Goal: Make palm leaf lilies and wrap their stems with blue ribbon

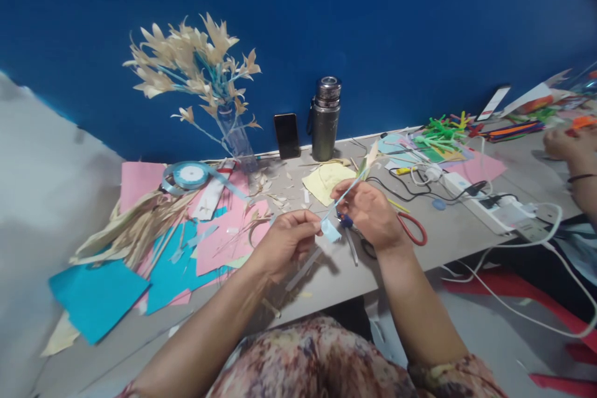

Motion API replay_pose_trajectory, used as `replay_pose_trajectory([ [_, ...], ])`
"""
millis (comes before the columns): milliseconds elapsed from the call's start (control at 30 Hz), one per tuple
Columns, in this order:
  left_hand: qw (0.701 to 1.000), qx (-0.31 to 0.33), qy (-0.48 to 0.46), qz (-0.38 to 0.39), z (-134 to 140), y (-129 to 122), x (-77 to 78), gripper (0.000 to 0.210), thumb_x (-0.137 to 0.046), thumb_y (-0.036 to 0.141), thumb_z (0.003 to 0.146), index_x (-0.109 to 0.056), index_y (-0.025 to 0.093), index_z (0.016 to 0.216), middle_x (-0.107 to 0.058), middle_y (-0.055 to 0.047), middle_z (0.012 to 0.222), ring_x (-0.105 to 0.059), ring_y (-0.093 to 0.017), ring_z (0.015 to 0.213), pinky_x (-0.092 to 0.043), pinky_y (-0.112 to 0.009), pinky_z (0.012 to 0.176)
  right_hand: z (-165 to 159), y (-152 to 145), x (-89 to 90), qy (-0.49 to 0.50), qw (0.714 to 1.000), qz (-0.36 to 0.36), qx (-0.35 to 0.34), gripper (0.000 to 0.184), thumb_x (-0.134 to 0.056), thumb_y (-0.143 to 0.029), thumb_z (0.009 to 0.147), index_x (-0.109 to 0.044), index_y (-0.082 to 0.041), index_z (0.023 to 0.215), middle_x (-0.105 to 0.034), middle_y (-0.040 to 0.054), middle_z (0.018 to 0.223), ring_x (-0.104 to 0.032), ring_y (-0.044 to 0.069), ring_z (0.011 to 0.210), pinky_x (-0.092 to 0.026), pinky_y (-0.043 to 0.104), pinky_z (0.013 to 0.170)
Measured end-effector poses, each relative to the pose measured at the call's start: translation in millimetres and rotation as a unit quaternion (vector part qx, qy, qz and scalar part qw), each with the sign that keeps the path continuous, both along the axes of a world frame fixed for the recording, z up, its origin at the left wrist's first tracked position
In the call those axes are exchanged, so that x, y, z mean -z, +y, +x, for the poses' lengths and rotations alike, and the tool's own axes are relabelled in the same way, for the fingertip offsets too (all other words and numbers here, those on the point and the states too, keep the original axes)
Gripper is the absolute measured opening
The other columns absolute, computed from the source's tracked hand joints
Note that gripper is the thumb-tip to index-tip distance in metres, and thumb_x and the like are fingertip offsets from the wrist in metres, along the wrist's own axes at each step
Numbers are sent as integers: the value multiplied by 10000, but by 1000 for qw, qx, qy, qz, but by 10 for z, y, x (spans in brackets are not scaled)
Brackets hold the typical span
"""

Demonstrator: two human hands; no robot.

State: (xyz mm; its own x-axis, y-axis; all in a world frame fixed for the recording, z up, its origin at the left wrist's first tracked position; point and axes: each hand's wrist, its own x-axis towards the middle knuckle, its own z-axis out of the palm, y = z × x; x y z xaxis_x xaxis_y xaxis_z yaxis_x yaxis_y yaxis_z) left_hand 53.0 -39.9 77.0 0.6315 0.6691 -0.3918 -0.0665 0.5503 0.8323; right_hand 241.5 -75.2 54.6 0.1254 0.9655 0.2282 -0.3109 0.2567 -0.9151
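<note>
Between my hands runs a thin stem wrapped in light blue [347, 194], topped by a pale handmade flower [372, 155] that leans up and to the right. My left hand [293, 237] pinches the stem's lower end, where a loose piece of light blue ribbon [331, 232] hangs. Higher up, my right hand [370, 214] holds the stem between thumb and fingers. Below the hands lie a grey stick-like piece [351, 247] and red-handled scissors [415, 230], partly hidden by my right wrist. A yellow paper sheet [324, 180] is just beyond.
At back left, pale flowers [186, 56] stand in a clear vase [237, 143]. A phone [286, 135] and steel flask [325, 124] stand against the wall. Ribbon roll [191, 174], dried husks [121, 230] and coloured paper [100, 295] lie left; a power strip [478, 202] and another person's hand [562, 143] right.
</note>
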Motion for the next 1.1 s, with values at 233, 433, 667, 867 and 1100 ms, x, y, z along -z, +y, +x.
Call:
replay_pose_trajectory([
  [233,998,-22,34,55,4,-13,59,231,-782,314,685,-605,166,696,-335,91,465,-239,-39,402,-121,-184,402,-148,-26,29,-78,985,-53,147,255,-792,-439,770,-718,-195,754,-661,27,750,-553,159,660,-423,280,586],
  [433,1000,-2,5,7,5,-37,37,338,-871,301,589,-595,164,726,-397,90,502,-284,-30,419,-161,-164,401,-109,-43,41,-77,987,-35,134,187,-779,-401,796,-758,-218,767,-713,44,860,-605,186,752,-459,304,658],
  [667,999,-30,2,13,32,-62,62,374,-914,226,515,-591,150,687,-570,36,530,-494,-65,462,-374,-176,475,-89,-29,84,-30,995,-6,99,164,-777,-394,804,-776,-235,767,-718,45,880,-575,178,740,-447,315,675],
  [867,996,53,-51,-55,-50,-3,87,395,-925,183,528,-696,123,844,-624,12,579,-475,-47,429,-327,-162,430,-47,-38,105,36,999,-8,31,141,-786,-388,804,-788,-248,816,-708,49,909,-568,178,781,-446,306,670],
  [1100,990,81,-51,-107,-97,46,190,371,-944,218,501,-759,99,799,-614,-12,569,-462,-37,431,-258,-154,408,-37,-9,138,100,994,-10,-43,143,-810,-384,779,-786,-247,814,-698,48,903,-598,180,833,-480,303,692],
])
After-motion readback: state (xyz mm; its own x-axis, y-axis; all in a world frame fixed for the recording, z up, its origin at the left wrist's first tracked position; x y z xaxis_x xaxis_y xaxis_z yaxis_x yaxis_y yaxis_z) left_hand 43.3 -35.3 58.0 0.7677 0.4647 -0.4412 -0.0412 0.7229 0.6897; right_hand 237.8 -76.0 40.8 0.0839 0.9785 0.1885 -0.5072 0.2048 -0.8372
